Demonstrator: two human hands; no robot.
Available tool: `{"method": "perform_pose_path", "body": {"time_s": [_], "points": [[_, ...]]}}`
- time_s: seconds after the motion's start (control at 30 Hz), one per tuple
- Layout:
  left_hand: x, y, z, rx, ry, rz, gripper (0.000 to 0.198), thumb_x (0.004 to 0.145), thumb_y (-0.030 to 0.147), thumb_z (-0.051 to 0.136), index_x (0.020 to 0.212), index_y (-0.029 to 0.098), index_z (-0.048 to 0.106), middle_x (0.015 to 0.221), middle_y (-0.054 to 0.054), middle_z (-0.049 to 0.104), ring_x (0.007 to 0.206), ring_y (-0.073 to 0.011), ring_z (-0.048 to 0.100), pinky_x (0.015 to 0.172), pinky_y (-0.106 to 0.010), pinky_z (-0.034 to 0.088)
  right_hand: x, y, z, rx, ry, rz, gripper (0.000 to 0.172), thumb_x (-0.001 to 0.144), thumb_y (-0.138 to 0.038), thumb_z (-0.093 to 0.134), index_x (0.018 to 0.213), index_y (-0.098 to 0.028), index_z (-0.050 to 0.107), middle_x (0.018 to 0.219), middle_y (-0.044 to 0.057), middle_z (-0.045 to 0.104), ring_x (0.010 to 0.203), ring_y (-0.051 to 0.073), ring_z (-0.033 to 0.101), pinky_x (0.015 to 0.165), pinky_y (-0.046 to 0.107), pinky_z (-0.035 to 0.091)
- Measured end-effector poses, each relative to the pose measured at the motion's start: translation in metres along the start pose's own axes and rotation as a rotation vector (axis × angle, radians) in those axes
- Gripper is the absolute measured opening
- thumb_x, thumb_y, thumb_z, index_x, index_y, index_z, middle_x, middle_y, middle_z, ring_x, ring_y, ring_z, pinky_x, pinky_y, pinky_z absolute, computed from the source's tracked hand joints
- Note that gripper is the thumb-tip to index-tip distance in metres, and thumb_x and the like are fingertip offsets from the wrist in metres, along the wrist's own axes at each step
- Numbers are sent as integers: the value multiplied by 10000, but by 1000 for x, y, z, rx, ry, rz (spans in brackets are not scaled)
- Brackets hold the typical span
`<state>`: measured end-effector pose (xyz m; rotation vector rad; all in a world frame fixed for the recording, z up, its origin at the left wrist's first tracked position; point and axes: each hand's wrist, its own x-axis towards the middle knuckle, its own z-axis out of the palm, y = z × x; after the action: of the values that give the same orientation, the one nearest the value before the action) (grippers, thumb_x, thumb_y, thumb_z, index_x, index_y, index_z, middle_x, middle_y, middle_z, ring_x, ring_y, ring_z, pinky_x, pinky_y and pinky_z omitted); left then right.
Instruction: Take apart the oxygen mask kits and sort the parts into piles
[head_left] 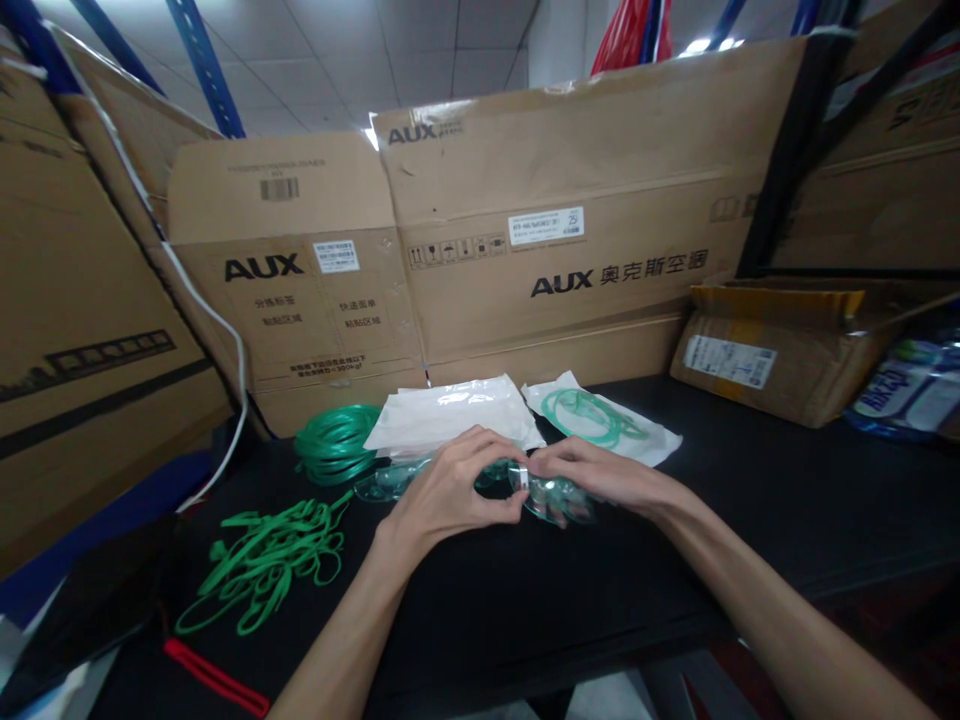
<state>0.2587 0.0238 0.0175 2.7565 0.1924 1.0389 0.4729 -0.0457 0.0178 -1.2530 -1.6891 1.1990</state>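
Both hands pinch a clear plastic mask over the black table.

The left hand (pixel 450 490) and right hand (pixel 592 472) meet at the middle of the clear mask (pixel 551 497), fingertips closed together on its small white-and-metal strip; the mask rests low on the black table (pixel 525 610), just before a stack of white pouches (pixel 450 415), with green elastic straps (pixel 262 560) well to the left.

A coil of green tubing (pixel 335 443) and loose green elastic straps (pixel 266 562) lie on the black desk (pixel 787 500) at left. Behind them rest a stack of clear plastic bags (pixel 450 412) and one bagged green tube (pixel 600 418). AUX cardboard boxes (pixel 570 240) stand along the back, a smaller taped carton (pixel 780 345) at right.
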Motion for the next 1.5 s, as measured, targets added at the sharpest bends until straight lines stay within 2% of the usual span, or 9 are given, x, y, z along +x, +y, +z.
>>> {"method": "perform_pose_path", "body": {"time_s": [0.1, 0.3, 0.5, 0.67, 0.87, 1.13, 1.3, 1.4, 1.5], "points": [[0, 3, -1, 40, -36, -1, 278, 795, 170, 678, 1073, 166, 667, 1038, -70, 685, 1003, -210, 614, 919, -341, 507, -1, -1, 1, 3, -11, -1, 262, 873, -363, 612, 729, -154, 681, 708, 15, 688, 668, 154, 631, 623, 229, 467], [-2, 9, -2, 96, -4, 29, 303, 812, 184, 679, 1113, 157, 650, 1066, -90, 683, 1006, -216, 624, 900, -348, 524, -2, 0, 5, 200, -114, 115, 376, 899, -439, 560, 821, -106, 717, 648, 62, 725, 447, 137, 607, 409, 209, 394], [-8, 2, 0, 7, -11, 61, 302, 857, 223, 704, 1152, 182, 654, 1081, -71, 740, 989, -205, 666, 895, -347, 535, -1, 1, 7, 269, -189, 112, 390, 903, -431, 563, 775, -92, 708, 618, 78, 731, 404, 120, 600, 363, 179, 385], [-12, 3, -1, -52, -8, 69, 307, 842, 226, 737, 1140, 175, 682, 1068, -69, 762, 959, -196, 690, 869, -323, 549, 0, 5, 6, 351, -302, 142, 429, 925, -441, 527, 816, -74, 720, 605, 86, 727, 380, 121, 593, 328, 175, 382], [-17, 14, 1, -109, 17, -68, 284, 846, 237, 739, 1124, 186, 703, 1016, -48, 771, 922, -183, 708, 842, -301, 547, -1, 6, 8, 377, -317, 124, 439, 921, -439, 534, 758, -73, 713, 609, 90, 726, 396, 122, 607, 330, 169, 396], [-21, 20, -1, -212, 14, -249, 247, 826, 217, 756, 1071, 219, 725, 1026, -12, 778, 923, -182, 727, 881, -296, 547, -2, 4, 10, 368, -319, 137, 471, 928, -490, 541, 794, -73, 713, 622, 90, 729, 415, 122, 622, 345, 163, 402], [-22, 26, -1, -268, -1, -377, 320, 836, 232, 748, 1153, 244, 700, 1048, 0, 771, 923, -180, 722, 866, -297, 561, -2, 5, 10, 359, -301, 136, 458, 916, -488, 556, 806, -74, 718, 627, 86, 732, 416, 124, 622, 361, 172, 401], [-23, 29, -1, -218, -13, -380, 277, 839, 222, 744, 1112, 259, 720, 1011, 16, 774, 892, -171, 717, 847, -287, 556, -3, 4, 11, 347, -296, 153, 437, 916, -476, 565, 826, -78, 719, 635, 82, 737, 419, 120, 622, 361, 168, 380], [-25, 29, -2, -172, 21, -314, 266, 837, 209, 746, 1099, 245, 718, 1034, 6, 772, 918, -169, 716, 878, -290, 548, -4, 3, 12, 339, -293, 187, 437, 910, -487, 570, 824, -85, 718, 631, 75, 735, 415, 117, 617, 365, 168, 380]]}}
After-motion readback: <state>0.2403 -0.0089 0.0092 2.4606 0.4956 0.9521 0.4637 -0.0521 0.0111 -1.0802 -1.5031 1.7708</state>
